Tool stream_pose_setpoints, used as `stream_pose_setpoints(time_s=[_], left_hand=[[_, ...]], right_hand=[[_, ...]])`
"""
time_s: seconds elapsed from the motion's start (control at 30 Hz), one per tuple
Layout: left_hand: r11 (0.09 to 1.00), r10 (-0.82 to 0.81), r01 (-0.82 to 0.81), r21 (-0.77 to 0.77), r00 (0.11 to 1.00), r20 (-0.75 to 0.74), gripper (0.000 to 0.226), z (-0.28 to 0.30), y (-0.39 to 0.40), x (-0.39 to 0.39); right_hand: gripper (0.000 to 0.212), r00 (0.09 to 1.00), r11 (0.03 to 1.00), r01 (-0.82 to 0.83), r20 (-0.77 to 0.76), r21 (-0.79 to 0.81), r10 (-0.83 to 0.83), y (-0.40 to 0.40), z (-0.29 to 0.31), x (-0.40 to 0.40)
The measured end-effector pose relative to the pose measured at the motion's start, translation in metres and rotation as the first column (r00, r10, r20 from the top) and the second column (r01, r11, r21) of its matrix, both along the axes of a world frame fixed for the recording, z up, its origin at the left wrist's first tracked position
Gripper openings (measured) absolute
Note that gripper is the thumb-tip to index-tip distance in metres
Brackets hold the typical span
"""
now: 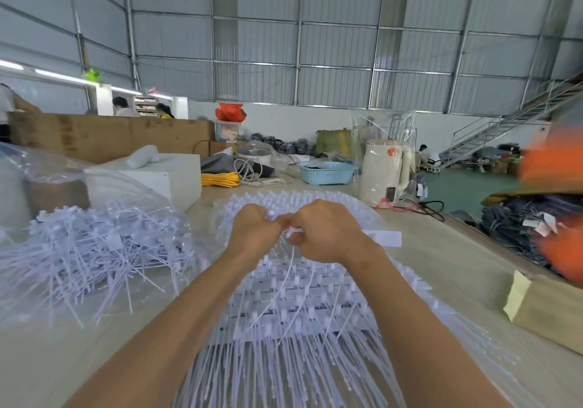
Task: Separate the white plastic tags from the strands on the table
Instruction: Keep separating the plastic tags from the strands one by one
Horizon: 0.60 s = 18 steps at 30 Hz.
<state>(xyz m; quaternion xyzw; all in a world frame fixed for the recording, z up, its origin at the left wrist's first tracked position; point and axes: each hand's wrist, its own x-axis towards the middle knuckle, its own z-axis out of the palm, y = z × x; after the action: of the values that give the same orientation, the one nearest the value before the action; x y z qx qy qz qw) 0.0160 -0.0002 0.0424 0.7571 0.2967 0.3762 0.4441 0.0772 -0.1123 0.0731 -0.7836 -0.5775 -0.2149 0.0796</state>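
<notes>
A wide bundle of white plastic tags on strands (303, 306) lies on the table in front of me, spread like a fan. My left hand (252, 231) and my right hand (325, 234) meet above its far part, fingers curled. Both pinch the same white tag (291, 234) between them, and its thin strand (284, 281) hangs down toward the bundle. A small white tag head shows at my left thumb. To the left, a loose heap of separated tags (91, 256) lies half under a clear plastic bag.
A white box (164, 177) and clear bag stand at left. Behind the bundle are a yellow cord coil (220, 179), a blue basket (328, 172) and a cream kettle (383, 171). A brown cardboard piece (549, 309) lies at the right edge.
</notes>
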Motion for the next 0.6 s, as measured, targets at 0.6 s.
stream_pose_setpoints(time_s=[0.6], left_hand=[[0.868,-0.341,0.374,-0.327,0.927,0.153,0.013,-0.004,0.013,-0.004]], right_hand=[[0.031,0.774,0.965,-0.077,-0.595,0.252,0.217,-0.007,-0.007,0.018]])
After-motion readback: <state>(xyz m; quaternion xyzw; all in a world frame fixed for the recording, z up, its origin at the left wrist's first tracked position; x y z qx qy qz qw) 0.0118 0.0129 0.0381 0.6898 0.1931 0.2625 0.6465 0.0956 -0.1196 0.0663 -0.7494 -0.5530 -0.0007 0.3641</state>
